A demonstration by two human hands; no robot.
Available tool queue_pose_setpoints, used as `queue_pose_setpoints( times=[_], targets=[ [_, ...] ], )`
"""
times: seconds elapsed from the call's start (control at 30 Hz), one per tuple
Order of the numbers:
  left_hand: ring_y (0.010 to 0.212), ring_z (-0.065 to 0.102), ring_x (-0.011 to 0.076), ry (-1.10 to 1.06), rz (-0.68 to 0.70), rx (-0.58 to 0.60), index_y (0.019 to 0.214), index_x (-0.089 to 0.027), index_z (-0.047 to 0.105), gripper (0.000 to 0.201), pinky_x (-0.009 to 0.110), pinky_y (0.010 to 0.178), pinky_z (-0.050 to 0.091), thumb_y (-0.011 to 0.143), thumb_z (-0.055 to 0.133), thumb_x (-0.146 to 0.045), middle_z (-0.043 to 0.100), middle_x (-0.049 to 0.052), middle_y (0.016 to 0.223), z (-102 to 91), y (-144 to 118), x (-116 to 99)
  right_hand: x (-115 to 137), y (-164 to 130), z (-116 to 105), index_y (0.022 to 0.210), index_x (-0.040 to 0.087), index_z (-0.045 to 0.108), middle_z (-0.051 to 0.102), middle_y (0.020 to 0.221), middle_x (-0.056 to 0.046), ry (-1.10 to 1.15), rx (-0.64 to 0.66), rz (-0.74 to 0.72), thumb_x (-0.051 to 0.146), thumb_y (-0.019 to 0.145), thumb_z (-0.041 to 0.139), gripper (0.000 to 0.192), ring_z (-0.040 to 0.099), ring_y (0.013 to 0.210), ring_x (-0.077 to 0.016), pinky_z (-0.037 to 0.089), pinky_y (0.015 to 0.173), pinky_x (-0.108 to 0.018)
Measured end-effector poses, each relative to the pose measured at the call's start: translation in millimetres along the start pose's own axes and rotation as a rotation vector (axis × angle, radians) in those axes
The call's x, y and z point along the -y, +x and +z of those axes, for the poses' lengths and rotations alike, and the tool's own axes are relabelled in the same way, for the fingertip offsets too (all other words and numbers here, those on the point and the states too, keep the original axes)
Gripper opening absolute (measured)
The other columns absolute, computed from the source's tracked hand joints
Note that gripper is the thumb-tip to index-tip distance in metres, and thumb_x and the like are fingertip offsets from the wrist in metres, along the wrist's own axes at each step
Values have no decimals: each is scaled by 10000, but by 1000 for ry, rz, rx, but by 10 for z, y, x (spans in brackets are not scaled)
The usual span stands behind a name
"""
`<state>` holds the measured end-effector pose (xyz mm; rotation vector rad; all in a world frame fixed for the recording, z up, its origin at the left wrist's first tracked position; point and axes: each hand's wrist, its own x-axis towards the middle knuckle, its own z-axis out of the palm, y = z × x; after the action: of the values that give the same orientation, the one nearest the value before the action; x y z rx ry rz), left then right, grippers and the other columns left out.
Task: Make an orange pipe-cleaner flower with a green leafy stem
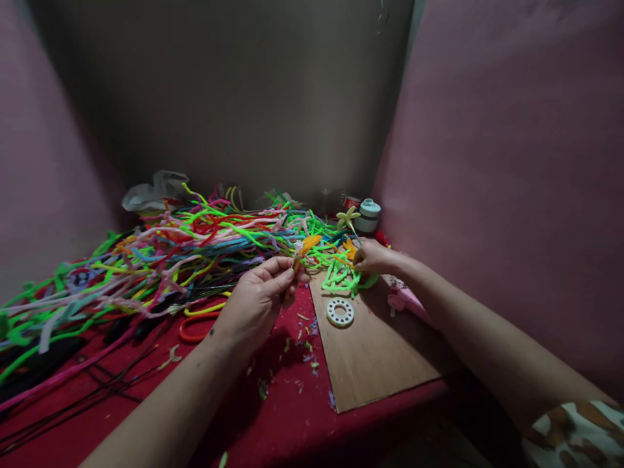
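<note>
My left hand (266, 286) is closed in a pinch on a small orange pipe-cleaner piece (311, 244), with a whitish bit beside it. Farther right, my right hand (374, 257) reaches down at the back of a wooden board (380, 357), its fingers bent together. Whatever those fingers hold is hidden. Orange fuzzy pieces (349, 249) and bent green pipe cleaners (340, 278) lie right by them. A pale yellow pipe-cleaner flower (348, 218) shows just behind, its thin stem running toward my right hand; I cannot tell whether they touch.
A big heap of coloured pipe cleaners (209, 227) covers the left and back. On the board are a white ring with holes (340, 312) and a pink tool (407, 300). A lidded jar (368, 216) stands behind. Red-and-yellow handles (197, 328) and scraps lie on the red cloth (277, 416).
</note>
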<state>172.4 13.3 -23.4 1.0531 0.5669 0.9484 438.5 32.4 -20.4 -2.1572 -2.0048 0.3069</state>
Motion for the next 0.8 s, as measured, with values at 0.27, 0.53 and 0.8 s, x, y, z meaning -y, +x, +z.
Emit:
queue_pose_setpoints(
  times=[0.27,0.53,0.8],
  targets=[
    [504,463,38,-4,39,-8,801,-120,630,115,141,489,348,722,684,-182,630,19,688,-4,28,23,-41,-88,-43,605,145,677,582,590,-14,-65,67,-82,125,616,595,85,482,598,-123,307,540,-230],
    [498,476,50,-49,23,-6,791,-104,641,130,154,462,368,701,708,-171,626,24,694,10,18,-12,51,-212,-267,823,125,646,597,697,-25,404,52,-169,311,801,533,219,501,604,-105,384,579,-238],
    [517,512,42,-160,-88,29,822,-122,636,146,153,468,414,697,709,-106,676,56,880,-22,14,36,424,-434,-174,790,124,611,502,514,57,1283,397,-276,249,686,724,199,414,411,-46,289,402,-180]
  ],
)
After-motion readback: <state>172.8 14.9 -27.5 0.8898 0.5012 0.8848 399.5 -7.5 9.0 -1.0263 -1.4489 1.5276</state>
